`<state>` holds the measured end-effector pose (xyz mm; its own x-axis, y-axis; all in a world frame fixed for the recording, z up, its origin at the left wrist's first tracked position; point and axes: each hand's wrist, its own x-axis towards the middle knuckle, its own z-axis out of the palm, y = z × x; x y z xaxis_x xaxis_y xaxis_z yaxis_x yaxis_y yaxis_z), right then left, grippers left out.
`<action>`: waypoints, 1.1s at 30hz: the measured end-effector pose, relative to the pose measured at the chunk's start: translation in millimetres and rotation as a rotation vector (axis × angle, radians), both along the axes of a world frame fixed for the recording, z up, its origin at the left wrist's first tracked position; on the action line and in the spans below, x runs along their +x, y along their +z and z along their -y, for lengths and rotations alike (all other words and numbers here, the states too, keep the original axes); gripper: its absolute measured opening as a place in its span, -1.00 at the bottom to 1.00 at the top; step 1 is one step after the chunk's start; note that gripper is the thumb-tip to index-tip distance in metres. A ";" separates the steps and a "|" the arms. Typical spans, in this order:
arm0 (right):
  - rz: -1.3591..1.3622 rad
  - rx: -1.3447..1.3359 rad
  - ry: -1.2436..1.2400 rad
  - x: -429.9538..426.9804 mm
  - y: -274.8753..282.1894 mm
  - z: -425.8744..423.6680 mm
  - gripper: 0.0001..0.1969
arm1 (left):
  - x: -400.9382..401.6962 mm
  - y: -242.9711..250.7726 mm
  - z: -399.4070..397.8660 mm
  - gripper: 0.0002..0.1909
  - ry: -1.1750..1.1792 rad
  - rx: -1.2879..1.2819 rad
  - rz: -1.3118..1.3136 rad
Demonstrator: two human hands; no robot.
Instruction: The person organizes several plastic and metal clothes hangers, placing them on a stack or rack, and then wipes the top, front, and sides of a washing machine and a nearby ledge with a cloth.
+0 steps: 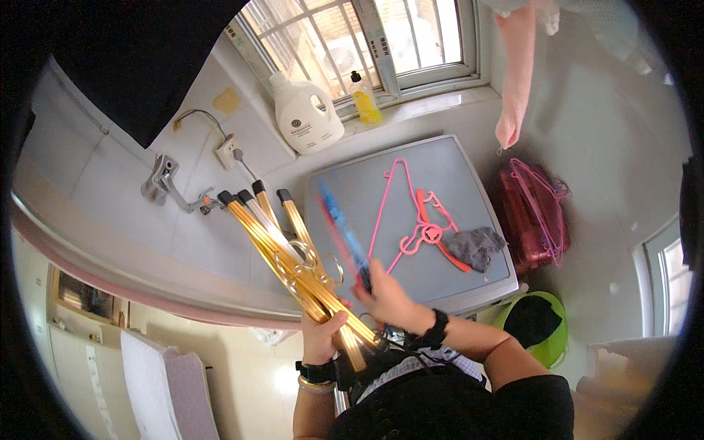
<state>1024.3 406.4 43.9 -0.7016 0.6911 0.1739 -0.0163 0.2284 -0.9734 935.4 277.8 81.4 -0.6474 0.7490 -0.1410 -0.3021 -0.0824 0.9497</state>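
Observation:
My left hand [322,335] grips a bundle of gold and silver metal clothes hangers [275,247] with black end caps and ring-like hooks. Held in my right hand [388,297] is a blurred blue and red item [344,225], perhaps hangers; its exact kind cannot be told. Beyond that hand, pink plastic hangers [375,220] and a coral-red hanger [432,235] lie on the grey top of a washing machine [357,176]. A crumpled dark grey cloth [476,248] rests against the coral-red hanger.
A white detergent jug [308,121] and a yellow liquid bottle [365,102] stand by the window. A wall tap [176,187] is at left. A pink sock [516,88] hangs at upper right. Right of the machine are more hangers on a dark red case [509,220] and a green bucket [558,341].

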 end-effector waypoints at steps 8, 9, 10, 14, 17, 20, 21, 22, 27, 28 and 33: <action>-0.013 0.047 0.029 -0.7 -5.8 36.4 -0.62 | 0.9 -10.9 13.6 -0.58 0.015 0.072 0.171; -0.008 0.074 0.022 -0.7 -6.7 38.4 -0.60 | 0.9 -14.8 15.6 -0.57 0.027 0.076 0.195; -0.004 0.075 0.010 -0.2 -5.7 42.5 -0.60 | 0.0 -16.2 18.5 -0.57 0.014 0.076 0.199; -0.009 0.058 0.039 -3.9 -6.4 56.6 -0.63 | -11.2 -26.1 34.1 -0.54 -0.029 0.036 0.166; -0.072 0.131 0.076 -5.8 -12.9 54.5 -0.68 | -11.5 -29.6 38.5 -0.54 -0.042 0.019 0.215; 0.012 0.272 0.077 -9.4 -18.9 59.3 -0.62 | -17.2 -39.4 45.0 -0.53 -0.055 0.032 0.294; 0.019 0.274 0.061 -10.3 -19.7 65.4 -0.62 | -21.2 -44.8 50.9 -0.52 -0.054 0.059 0.330; 0.044 0.392 0.007 -9.5 -18.0 69.1 -0.60 | -26.5 -50.6 54.8 -0.50 -0.092 0.093 0.308; 0.165 0.807 -0.058 -5.8 -20.4 63.6 -0.59 | -42.2 -71.9 65.0 -0.48 -0.130 0.030 0.214; 0.167 0.804 -0.069 -5.0 -18.9 61.1 -0.59 | -39.1 -68.6 63.1 -0.48 -0.118 0.024 0.270; 0.602 0.770 0.386 -5.8 12.5 41.0 -0.73 | -39.7 -64.0 67.2 -0.53 -0.114 -0.097 0.264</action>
<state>1018.5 365.4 56.4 -0.9673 0.2528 0.0208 0.2183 0.8713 -0.4395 895.7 210.5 17.3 -0.4916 0.7895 -0.3675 -0.5419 0.0530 0.8388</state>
